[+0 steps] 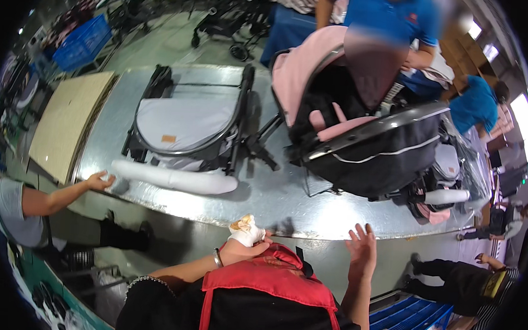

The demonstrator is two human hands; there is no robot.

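My left hand (245,234), wrapped in white bandage or a glove, is closed at my chest just above my red apron (267,279), close to the near edge of the metal table (285,211). My right hand (362,245) is spread open at that table edge, holding nothing. A folded grey stroller (185,122) lies flat on the table with a white foam-wrapped handle bar (174,178) in front. A pink and black stroller (361,140) stands to its right.
Another person's hand (100,181) touches the left end of the white bar. A person in a blue shirt (391,16) stands behind the pink stroller. A cardboard sheet (69,119) lies at the left, blue crates (82,42) farther back.
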